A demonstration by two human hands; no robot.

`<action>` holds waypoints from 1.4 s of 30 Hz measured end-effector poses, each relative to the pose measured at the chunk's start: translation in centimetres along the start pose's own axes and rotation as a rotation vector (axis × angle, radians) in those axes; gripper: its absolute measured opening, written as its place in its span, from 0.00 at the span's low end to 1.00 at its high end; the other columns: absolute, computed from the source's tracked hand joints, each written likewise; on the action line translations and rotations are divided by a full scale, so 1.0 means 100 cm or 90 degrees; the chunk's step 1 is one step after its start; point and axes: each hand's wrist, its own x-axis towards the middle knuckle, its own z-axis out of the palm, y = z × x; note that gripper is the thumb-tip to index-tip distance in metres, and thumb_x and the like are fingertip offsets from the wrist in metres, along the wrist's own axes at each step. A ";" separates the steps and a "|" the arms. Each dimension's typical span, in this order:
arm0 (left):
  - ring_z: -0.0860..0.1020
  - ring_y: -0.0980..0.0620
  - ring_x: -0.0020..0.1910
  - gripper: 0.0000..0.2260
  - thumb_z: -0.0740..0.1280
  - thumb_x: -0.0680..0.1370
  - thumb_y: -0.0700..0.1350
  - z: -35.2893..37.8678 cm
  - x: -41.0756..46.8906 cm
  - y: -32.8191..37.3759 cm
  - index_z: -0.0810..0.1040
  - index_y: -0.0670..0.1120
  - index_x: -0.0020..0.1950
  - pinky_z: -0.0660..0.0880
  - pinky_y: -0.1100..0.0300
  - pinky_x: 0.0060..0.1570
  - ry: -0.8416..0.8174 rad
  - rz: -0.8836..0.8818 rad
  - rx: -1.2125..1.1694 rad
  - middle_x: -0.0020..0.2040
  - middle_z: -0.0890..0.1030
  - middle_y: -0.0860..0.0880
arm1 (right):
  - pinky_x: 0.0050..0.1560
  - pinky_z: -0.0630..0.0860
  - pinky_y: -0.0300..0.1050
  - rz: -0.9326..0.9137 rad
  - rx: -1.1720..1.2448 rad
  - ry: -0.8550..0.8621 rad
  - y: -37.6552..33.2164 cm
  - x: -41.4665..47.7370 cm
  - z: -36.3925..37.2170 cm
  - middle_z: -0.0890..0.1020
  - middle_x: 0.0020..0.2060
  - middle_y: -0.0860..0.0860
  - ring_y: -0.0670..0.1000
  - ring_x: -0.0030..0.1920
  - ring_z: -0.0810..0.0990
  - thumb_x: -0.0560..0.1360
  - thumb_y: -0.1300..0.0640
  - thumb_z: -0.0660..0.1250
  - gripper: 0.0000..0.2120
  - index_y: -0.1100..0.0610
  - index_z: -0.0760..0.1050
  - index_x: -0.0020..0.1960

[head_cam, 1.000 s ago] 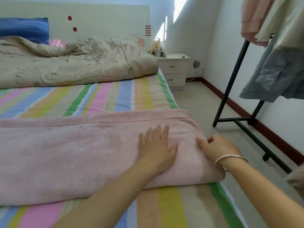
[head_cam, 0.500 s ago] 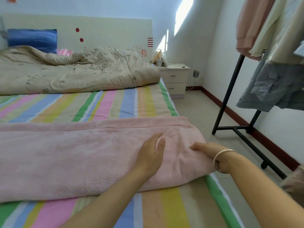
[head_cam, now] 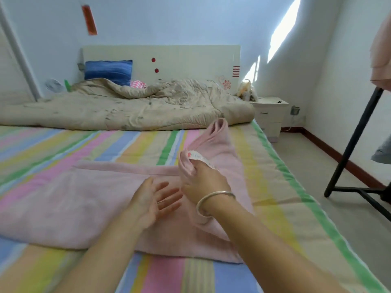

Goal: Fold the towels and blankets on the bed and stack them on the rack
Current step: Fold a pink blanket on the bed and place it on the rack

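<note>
1. I judge I'm midway through folding the pink towel [head_cam: 63,204] in half, with its right end lifted to go over the rest.
2. My right hand [head_cam: 203,182] grips that end, fingers curled into the bunched cloth just below a white label [head_cam: 198,158]. My left hand [head_cam: 154,201] is open, palm up and fingers spread, holding nothing, just above the towel's middle.
3. The towel lies across the striped bed [head_cam: 105,144] in the lower middle of the frame, flat on the left and raised at centre.
4. Its long axis runs left to right across the frame; the lifted end points up toward the beige quilt [head_cam: 127,111] in the upper half.
5. Next, I think, I should carry the end leftward, match the edges and flatten the crease with my left hand.
6. The rack [head_cam: 355,140] stands at the right edge, well apart from the towel — stacking comes later.
</note>
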 end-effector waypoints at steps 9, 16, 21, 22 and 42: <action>0.82 0.47 0.42 0.20 0.58 0.81 0.59 -0.072 0.010 0.021 0.78 0.45 0.57 0.76 0.56 0.40 -0.021 -0.064 0.210 0.46 0.86 0.45 | 0.57 0.74 0.46 -0.045 -0.071 -0.107 -0.028 -0.010 0.095 0.80 0.56 0.51 0.56 0.57 0.78 0.76 0.42 0.60 0.19 0.51 0.75 0.61; 0.83 0.46 0.48 0.21 0.74 0.72 0.53 -0.036 0.042 0.017 0.80 0.43 0.60 0.80 0.53 0.51 0.026 0.043 0.364 0.49 0.85 0.43 | 0.41 0.81 0.46 0.014 0.122 -0.086 -0.003 0.024 0.061 0.85 0.37 0.45 0.49 0.36 0.84 0.76 0.59 0.59 0.12 0.46 0.78 0.50; 0.77 0.58 0.42 0.20 0.69 0.76 0.40 -0.019 0.049 0.003 0.72 0.52 0.67 0.71 0.70 0.32 -0.023 0.179 0.425 0.49 0.79 0.54 | 0.56 0.71 0.45 -0.044 -0.141 -0.026 0.011 0.041 0.065 0.80 0.52 0.44 0.50 0.58 0.73 0.76 0.51 0.60 0.13 0.44 0.78 0.57; 0.78 0.58 0.43 0.22 0.68 0.76 0.40 -0.021 0.049 0.006 0.72 0.54 0.68 0.73 0.70 0.35 -0.027 0.215 0.450 0.50 0.80 0.55 | 0.58 0.70 0.46 -0.065 -0.171 -0.023 0.010 0.041 0.070 0.78 0.54 0.46 0.52 0.59 0.71 0.76 0.49 0.58 0.15 0.45 0.77 0.60; 0.76 0.46 0.63 0.15 0.64 0.78 0.45 -0.221 0.019 0.085 0.79 0.49 0.64 0.72 0.57 0.62 0.263 0.240 0.681 0.64 0.79 0.48 | 0.75 0.45 0.56 -0.016 -0.308 0.016 -0.057 -0.018 0.160 0.60 0.76 0.55 0.56 0.77 0.53 0.64 0.36 0.26 0.49 0.55 0.59 0.76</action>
